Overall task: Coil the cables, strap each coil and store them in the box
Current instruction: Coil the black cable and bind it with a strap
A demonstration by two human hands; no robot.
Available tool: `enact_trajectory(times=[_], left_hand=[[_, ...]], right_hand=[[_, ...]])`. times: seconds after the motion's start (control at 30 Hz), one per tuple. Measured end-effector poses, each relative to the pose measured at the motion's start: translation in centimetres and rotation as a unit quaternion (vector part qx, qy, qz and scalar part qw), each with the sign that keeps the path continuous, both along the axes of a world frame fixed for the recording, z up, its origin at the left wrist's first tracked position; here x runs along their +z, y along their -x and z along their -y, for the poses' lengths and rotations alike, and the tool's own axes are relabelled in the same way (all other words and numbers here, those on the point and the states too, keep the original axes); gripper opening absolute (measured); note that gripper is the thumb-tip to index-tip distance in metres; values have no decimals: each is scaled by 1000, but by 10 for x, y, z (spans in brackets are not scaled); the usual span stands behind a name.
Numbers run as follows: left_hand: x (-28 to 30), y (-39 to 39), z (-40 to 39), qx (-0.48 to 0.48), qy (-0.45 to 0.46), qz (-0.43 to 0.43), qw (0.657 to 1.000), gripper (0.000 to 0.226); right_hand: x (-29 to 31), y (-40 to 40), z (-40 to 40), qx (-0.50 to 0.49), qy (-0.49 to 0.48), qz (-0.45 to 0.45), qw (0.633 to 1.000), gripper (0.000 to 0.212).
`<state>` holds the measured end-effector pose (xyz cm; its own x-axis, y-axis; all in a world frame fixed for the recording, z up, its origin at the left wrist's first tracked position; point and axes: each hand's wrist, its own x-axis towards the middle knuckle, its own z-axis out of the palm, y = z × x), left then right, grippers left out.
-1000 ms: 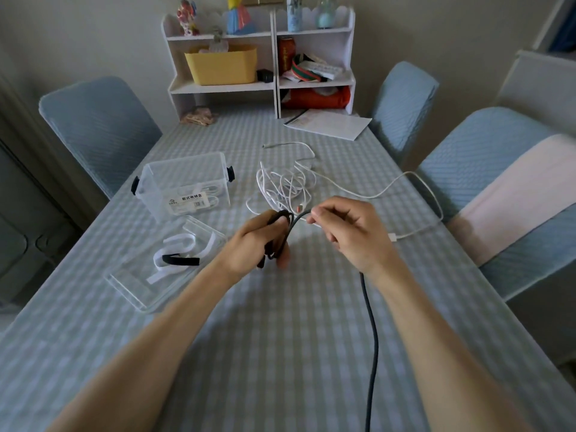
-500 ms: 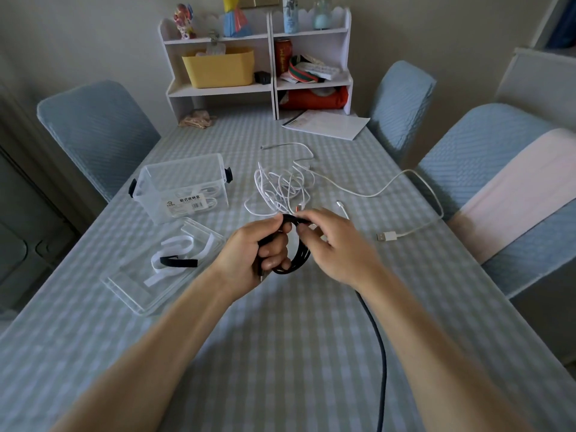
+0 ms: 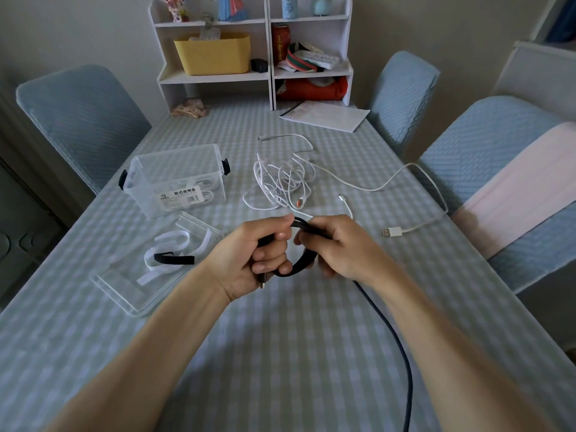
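Two hands: both mine, working at the middle of the table (image 3: 280, 353), nearest to me.
Black cable (image 3: 402, 353): its loose tail runs up from the near edge, under my right wrist, into the coil (image 3: 300, 263); left slack, I judge, so it feeds freely.
Left hand (image 3: 249, 260): fingers clenched round the black coil, plug end poking out below the palm; it acts as the anchor so the loops keep one size.
Right hand (image 3: 339, 247): fingers curled round the cable, laying a strand over the top of the coil next to my left thumb.
Change: half a second ago the right hand was closing in on the left; now they almost touch and the loop between them looks fuller. A second ago they sat further up the table.
Lid (image 3: 124, 282): clear, flat, just left of my hands, holding white straps (image 3: 174, 244) and one black strap (image 3: 174, 260); kept within reach for tying.
Box (image 3: 177, 179): clear, open, beyond the lid; white coils seem already stored inside.
White cables (image 3: 280, 179): loose tangle past my hands, one lead trailing right to a USB plug (image 3: 391, 232); not yet coiled.
Far end: papers (image 3: 324, 115), white shelf (image 3: 252, 48).
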<state>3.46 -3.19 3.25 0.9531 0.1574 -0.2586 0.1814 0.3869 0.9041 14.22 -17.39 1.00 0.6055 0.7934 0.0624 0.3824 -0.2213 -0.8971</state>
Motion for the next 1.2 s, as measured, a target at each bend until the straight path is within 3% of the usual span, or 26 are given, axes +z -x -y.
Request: enact_trajectory(times=[0.23,0.43,0.57,0.7,0.9,0.97,1.03,1.1,1.2], left_hand=[[-4,-1,8,38,78,25,996,40],[4,2,13,5,51,19,999,49],[-1,-3,3,99,132,6,986,47],[3,-5,-23,262,264,48,927,47],[22,4,-60,421,337,122,833,30],[27,6,-60,436,319,147,829,23],[29,7,-57,429,289,175,838,16],[27,3,-52,412,237,181,861,24],[15,-1,-44,376,71,139,914,37]], right_hand=[[-5,7,-12,-5,7,14,1000,28],[2,1,-2,60,17,-113,992,35],[0,2,-1,32,16,-136,990,29],[-1,0,-3,31,16,-204,978,23],[-3,-6,-9,-59,-59,-333,939,24],[-5,-3,-14,-65,-26,-260,963,26],[-7,8,-20,-36,50,-50,997,25],[-8,17,-23,14,98,113,989,20],[-9,27,-22,64,110,161,979,16]])
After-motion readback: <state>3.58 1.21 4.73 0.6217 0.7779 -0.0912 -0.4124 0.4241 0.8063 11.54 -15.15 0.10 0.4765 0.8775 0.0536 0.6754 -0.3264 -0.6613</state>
